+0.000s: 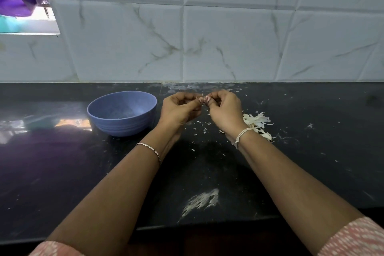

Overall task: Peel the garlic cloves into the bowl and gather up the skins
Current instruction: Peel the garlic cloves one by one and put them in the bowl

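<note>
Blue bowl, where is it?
In the head view, the blue bowl stands on the dark counter, on the left side, just left of the left hand, which pinches a garlic clove together with the right hand.

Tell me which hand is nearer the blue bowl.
Left. The left hand is just right of the bowl; the right hand is farther right, beside the garlic skins.

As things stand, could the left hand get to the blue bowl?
Probably yes: the round blue bowl stands just beside the left hand, nothing between them, though that hand pinches a small garlic clove.
</note>
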